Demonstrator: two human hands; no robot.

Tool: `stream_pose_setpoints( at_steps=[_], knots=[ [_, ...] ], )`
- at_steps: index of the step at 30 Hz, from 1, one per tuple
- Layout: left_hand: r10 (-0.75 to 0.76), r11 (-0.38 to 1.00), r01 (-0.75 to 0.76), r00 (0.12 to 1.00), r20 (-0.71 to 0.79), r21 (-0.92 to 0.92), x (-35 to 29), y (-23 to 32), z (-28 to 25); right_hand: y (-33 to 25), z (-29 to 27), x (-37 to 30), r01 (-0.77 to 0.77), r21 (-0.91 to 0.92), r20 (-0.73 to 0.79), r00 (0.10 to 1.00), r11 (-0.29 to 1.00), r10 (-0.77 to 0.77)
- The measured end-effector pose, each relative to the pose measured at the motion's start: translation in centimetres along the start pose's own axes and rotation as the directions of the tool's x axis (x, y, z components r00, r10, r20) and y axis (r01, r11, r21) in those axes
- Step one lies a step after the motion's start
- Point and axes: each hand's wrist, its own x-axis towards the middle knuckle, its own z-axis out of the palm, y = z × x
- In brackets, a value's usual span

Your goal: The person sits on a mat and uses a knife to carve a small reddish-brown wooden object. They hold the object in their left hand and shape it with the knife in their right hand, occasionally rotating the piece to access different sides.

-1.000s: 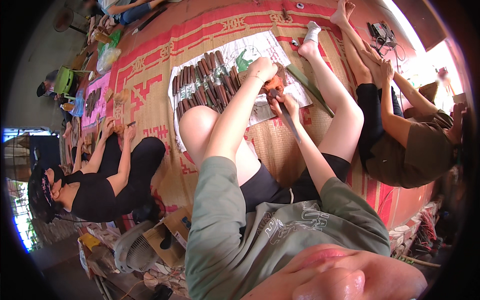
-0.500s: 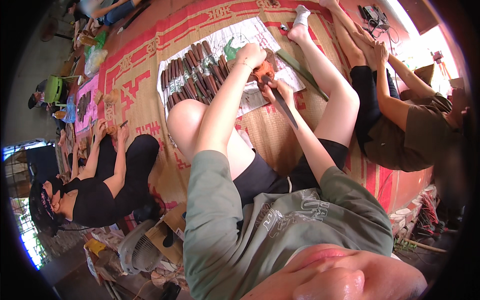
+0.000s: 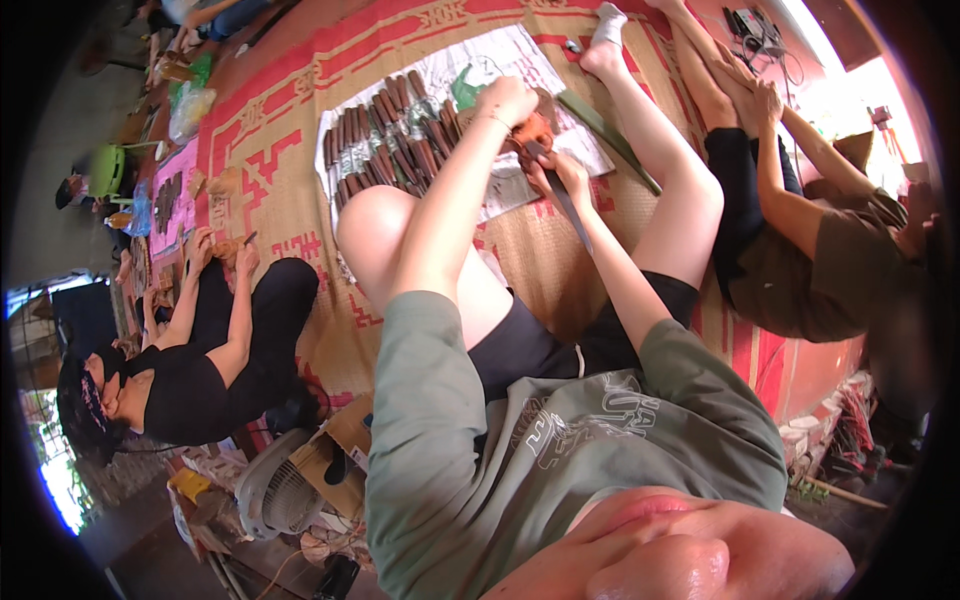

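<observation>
Between my knees, a reddish-orange carved wooden piece sits on a brown wooden block that is partly hidden. My left hand is closed at its far left edge and seems to hold it; the fingertips are hidden. My right hand grips a long, dark, tapered tool, one end at the near side of the carving and the other pointing back toward me. Left of my left forearm, rows of wood-handled carving tools lie on a white cloth.
A patterned red and tan mat lies beneath everything. A green strip lies beside my right leg. One person in black works at the left; another person sits close on the right. A fan and cardboard box are at lower left.
The view has shifted slightly. Both hands stay at the carved piece, and the dark tool in my right hand has tilted a little, its near end swinging slightly left.
</observation>
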Motion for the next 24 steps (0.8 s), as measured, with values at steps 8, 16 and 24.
stream_pose_setpoints(
  at_steps=[8, 16, 24],
  knots=[
    [-0.014, 1.0, 0.014, 1.0, 0.006, 0.004, -0.4, 0.3, 0.0, -3.7, -0.9, 2.3, -0.29, 0.148, 0.079, 0.956, 0.945, 0.281],
    [-0.023, 0.999, 0.023, 0.999, -0.027, 0.026, -0.9, 0.5, -0.5, -2.0, -0.6, 1.9, 0.037, 0.027, -0.031, 0.999, 0.999, -0.037],
    [-0.054, 0.998, 0.056, 0.997, -0.049, 0.032, -0.6, -0.2, -0.1, -2.2, -0.1, 0.3, -0.041, 0.08, 0.018, 0.999, 0.996, 0.04]
  ],
)
